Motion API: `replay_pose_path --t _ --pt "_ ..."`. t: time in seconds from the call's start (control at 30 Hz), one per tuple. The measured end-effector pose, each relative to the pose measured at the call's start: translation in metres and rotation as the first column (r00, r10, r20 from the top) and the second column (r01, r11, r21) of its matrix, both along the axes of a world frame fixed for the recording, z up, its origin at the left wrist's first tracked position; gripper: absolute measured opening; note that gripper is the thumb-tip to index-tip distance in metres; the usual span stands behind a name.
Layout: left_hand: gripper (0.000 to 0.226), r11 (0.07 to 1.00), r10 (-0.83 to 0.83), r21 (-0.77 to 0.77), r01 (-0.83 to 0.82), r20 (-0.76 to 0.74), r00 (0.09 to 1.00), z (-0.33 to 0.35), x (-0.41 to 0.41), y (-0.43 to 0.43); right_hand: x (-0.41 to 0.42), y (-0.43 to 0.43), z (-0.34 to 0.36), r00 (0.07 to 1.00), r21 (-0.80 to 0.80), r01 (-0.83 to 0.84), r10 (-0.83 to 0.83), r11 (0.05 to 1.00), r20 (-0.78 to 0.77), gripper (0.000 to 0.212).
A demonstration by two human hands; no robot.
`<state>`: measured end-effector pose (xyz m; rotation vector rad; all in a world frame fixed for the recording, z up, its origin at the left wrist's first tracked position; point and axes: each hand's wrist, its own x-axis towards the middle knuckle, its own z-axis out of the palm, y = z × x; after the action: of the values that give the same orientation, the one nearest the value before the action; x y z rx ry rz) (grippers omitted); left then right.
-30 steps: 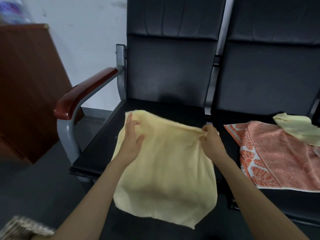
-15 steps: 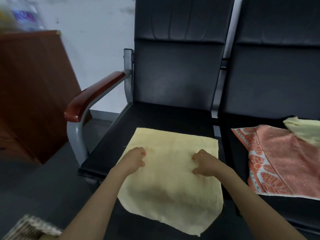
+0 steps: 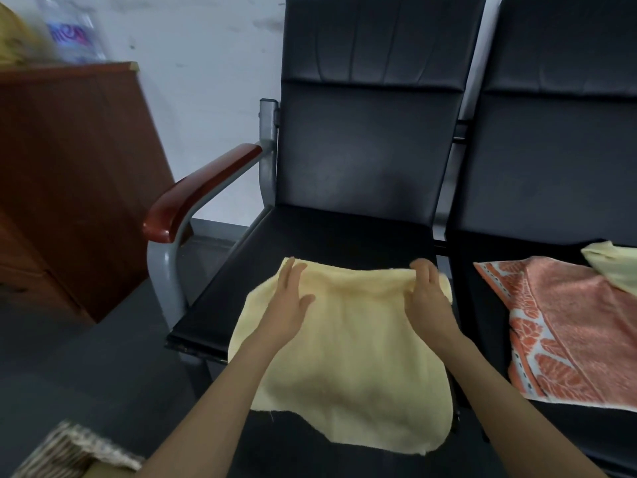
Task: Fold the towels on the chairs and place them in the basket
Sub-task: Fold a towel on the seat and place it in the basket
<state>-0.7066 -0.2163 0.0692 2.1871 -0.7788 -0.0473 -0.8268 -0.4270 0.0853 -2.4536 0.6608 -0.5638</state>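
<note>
In the head view, the left hand (image 3: 289,307) lies flat on a yellow towel (image 3: 351,367). Its fingers (image 3: 291,274) are straight and released, point away from the person and reach the towel's far left corner. The right hand (image 3: 431,301) rests on the towel's far right edge. Its fingers (image 3: 425,270) are also extended and released. The cloth is rumpled just under and beside them, and whether the thumb catches any fabric cannot be seen.

Between the two sets of fingers, the towel's far edge runs across the seat of the left chair (image 3: 331,232). From the fingers the towel spreads back toward the person, and its near part reaches past the seat's front edge.

To the right of the right fingers, across the gap between the seats, an orange towel (image 3: 568,326) with a patterned border lies spread on the right chair (image 3: 551,150). A pale towel (image 3: 612,267) rests on its far right part, touching it.

To the left of the left fingers, raised and well apart, is the chair's red-brown armrest (image 3: 203,191). Beyond it stands a wooden cabinet (image 3: 69,184) with a blurred plastic bottle (image 3: 74,32) on top.

Well to the left of the fingers and nearer the person, a corner of a woven basket (image 3: 69,453) shows above the dark floor (image 3: 86,367).
</note>
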Motion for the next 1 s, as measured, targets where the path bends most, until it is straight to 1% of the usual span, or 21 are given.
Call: replay_pose_path --t 0.03,0.07,0.1,0.17,0.23,0.3,0.37,0.43,0.5,0.57,0.63,0.67,0.7,0.73,0.77,0.8,0.83,0.87,0.93,0.97,1.0 --pt "0.054 0.997 -0.062 0.051 0.065 -0.054 0.997 -0.001 -0.002 0.000 0.000 0.002 0.000 1.000 0.009 -0.026 0.026 1.000 -0.007 0.050" --pt "0.057 0.988 -0.084 0.122 0.095 -0.095 0.992 -0.002 -0.003 0.001 0.000 0.004 -0.003 0.998 -0.012 -0.046 0.045 0.999 -0.047 0.056" --pt "0.052 0.977 -0.084 0.187 0.100 -0.090 0.992 -0.006 -0.001 0.003 0.001 0.005 -0.007 0.993 -0.059 -0.070 0.064 0.996 -0.100 0.054" --pt "0.035 0.947 -0.056 0.315 0.069 -0.050 0.997 -0.008 0.002 0.006 0.000 0.005 -0.012 0.964 -0.126 -0.150 0.117 0.981 -0.238 0.035" --pt "0.030 0.911 -0.029 0.410 0.056 -0.072 0.997 -0.006 0.006 0.011 -0.001 0.005 -0.012 0.897 -0.017 -0.240 0.215 0.971 -0.385 0.027" --pt "0.034 0.882 -0.023 0.463 0.084 -0.136 0.990 -0.004 0.008 0.015 -0.002 0.006 -0.012 0.803 0.117 -0.267 0.288 0.956 -0.521 0.033" --pt "0.029 0.877 -0.011 0.474 0.081 -0.148 0.989 -0.002 0.008 0.016 -0.001 0.006 -0.012 0.773 0.133 -0.252 0.282 0.959 -0.568 0.029" --pt "0.016 0.871 0.018 0.489 0.047 -0.129 0.992 -0.002 0.008 0.016 0.000 0.007 -0.015 0.791 0.075 -0.236 0.236 0.969 -0.564 0.014" --pt "0.012 0.825 0.028 0.565 0.006 -0.051 0.998 -0.001 0.007 0.014 0.000 0.009 -0.017 0.801 0.015 -0.230 0.198 0.973 -0.564 0.006" --pt "0.017 0.787 0.051 0.615 -0.048 0.013 0.999 -0.001 0.001 0.009 -0.001 0.013 -0.019 0.792 -0.031 -0.234 0.172 0.972 -0.586 0.004" --pt "0.019 0.820 0.113 0.557 -0.130 0.064 0.992 -0.004 -0.005 0.002 0.000 0.017 -0.019 0.810 -0.121 -0.223 0.115 0.967 -0.575 0.012" --pt "0.017 0.858 0.147 0.483 -0.175 0.096 0.985 -0.005 -0.007 -0.001 0.000 0.018 -0.019 0.864 -0.134 -0.166 0.079 0.977 -0.497 0.015" --pt "0.016 0.904 0.169 0.378 -0.200 0.114 0.979 -0.005 -0.008 -0.004 0.001 0.018 -0.017 0.933 -0.098 -0.087 0.046 0.991 -0.357 0.014" --pt "0.015 0.945 0.158 0.271 -0.181 0.103 0.982 -0.006 -0.008 -0.005 0.002 0.018 -0.015 0.983 -0.014 -0.032 0.029 0.999 -0.184 0.015" --pt "0.019 0.974 0.114 0.191 -0.124 0.065 0.991 -0.006 -0.007 -0.006 0.002 0.018 -0.013 0.999 0.061 -0.030 0.031 0.998 -0.024 0.021" --pt "0.029 0.987 0.050 0.155 -0.052 0.014 0.999 -0.007 -0.007 -0.005 0.003 0.017 -0.011 0.996 0.094 -0.063 0.057 0.994 0.063 0.029" --pt "0.039 0.984 -0.009 0.179 0.014 -0.026 1.000 -0.008 -0.006 -0.003 0.002 0.016 -0.010 0.993 0.084 -0.104 0.098 0.991 0.067 0.038" --pt "0.044 0.967 -0.047 0.248 0.054 -0.037 0.998 -0.011 -0.006 0.000 0.001 0.014 -0.012 0.992 0.040 -0.130 0.130 0.991 0.008 0.043" --pt "0.040 0.943 -0.047 0.331 0.039 0.017 0.999 -0.016 -0.005 0.005 -0.001 0.010 -0.023 0.971 -0.127 -0.179 0.155 0.976 -0.180 0.034" --pt "0.034 0.942 -0.014 0.335 -0.001 0.043 0.999 -0.016 -0.004 0.007 -0.003 0.009 -0.027 0.950 -0.179 -0.218 0.167 0.959 -0.265 0.027" --pt "0.030 0.936 0.023 0.351 -0.039 0.052 0.998 -0.011 -0.003 0.008 -0.006 0.009 -0.029 0.927 -0.187 -0.255 0.185 0.949 -0.326 0.023"
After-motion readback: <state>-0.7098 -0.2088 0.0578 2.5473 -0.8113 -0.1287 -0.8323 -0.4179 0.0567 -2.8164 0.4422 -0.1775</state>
